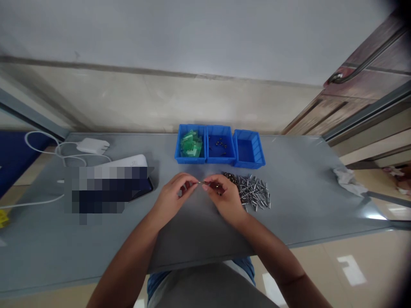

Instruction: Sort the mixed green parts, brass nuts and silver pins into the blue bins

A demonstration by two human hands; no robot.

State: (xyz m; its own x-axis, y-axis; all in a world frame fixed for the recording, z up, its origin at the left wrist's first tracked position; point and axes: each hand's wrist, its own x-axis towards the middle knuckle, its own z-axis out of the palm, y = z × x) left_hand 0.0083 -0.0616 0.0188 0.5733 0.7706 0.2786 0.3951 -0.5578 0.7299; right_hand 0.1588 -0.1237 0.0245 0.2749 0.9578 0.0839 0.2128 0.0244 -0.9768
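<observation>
In front of me, above the grey table, both my hands meet fingertip to fingertip. My left hand [171, 196] pinches one end of a small thin metal part [201, 182]. The other end sits between the thumb and finger of my right hand [228, 199]; its exact kind is too small to tell. Just right of my right hand lies a heap of silver metal pins [256, 192]. Darker, brass-toned small pieces [230, 176] lie at the heap's left edge, partly hidden by that hand.
Three blue bins stand behind my hands: one with green plastic pieces [192, 144], one with a few small metal parts [220, 161], and a right-hand bin [249, 164]. Leftward are a blurred-out device [107, 188], a white charger [93, 146] and cables. Crumpled white paper [349, 181] lies far right.
</observation>
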